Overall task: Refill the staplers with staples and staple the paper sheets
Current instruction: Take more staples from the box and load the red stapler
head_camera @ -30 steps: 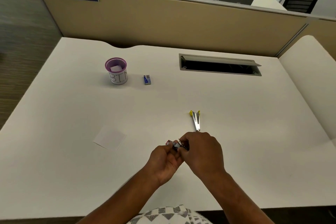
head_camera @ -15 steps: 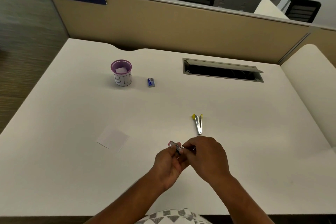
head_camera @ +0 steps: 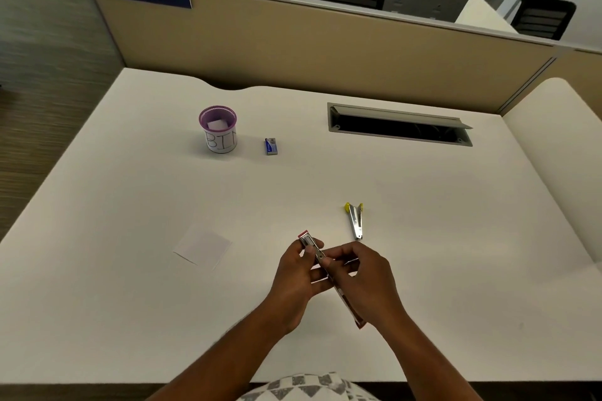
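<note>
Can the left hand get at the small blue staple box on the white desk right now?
Probably not yet: the left hand grips the red stapler together with the right hand. The desk between it and the small blue staple box looks bare.

Even, diffuse indoor light from overhead; the white desk (head_camera: pixel 130 303) is bright but without glare. Shadows are soft and short: a faint one right of the cup (head_camera: pixel 218 132) and a pale one beneath the hands. Wide-angle distortion bows the partition (head_camera: pixel 325 52) and desk edges toward the corners. The floor (head_camera: pixel 39 75) at left is smeared by blur; the centre is moderately sharp, with compression softness.
</note>
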Tool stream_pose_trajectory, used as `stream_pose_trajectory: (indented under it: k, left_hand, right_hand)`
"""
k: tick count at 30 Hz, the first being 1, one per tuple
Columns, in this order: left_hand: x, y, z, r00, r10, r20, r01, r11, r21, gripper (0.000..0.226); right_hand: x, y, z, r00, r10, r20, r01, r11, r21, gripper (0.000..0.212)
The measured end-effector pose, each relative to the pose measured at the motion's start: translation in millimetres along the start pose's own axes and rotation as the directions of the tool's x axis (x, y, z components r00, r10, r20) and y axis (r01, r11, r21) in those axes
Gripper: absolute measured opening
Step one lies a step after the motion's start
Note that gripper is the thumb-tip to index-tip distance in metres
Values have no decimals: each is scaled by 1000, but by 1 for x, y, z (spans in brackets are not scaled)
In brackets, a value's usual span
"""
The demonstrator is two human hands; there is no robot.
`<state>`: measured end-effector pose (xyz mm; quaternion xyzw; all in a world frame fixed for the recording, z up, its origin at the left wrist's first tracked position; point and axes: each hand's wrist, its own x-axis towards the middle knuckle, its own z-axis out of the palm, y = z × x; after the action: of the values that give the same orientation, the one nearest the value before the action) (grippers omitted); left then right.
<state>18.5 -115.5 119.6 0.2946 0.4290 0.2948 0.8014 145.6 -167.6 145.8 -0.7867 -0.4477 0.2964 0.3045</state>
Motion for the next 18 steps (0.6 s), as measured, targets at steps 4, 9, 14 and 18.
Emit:
stream_pose_trajectory:
  k: [4, 9, 14, 18]
  left_hand:
    - [8, 6, -11, 1000, -12, 25, 13, 999, -49, 20]
    - [12, 8, -21, 999, 10, -41, -9, 999, 39, 22]
    - [9, 7, -21, 998, -37, -52, 42, 994, 101, 22]
    - [4, 6, -13, 997, -69, 15, 68, 993, 92, 26]
  right_hand:
    - [-2, 2, 5, 988, 106, 112, -114, 991, 65, 15]
    - [-6, 1, 2, 922, 224, 315, -317, 905, 285, 19]
    - [-7, 1, -4, 954, 101, 281, -245, 803, 543, 14]
    - [-5, 0, -3, 978, 40, 204, -159, 775, 612, 14]
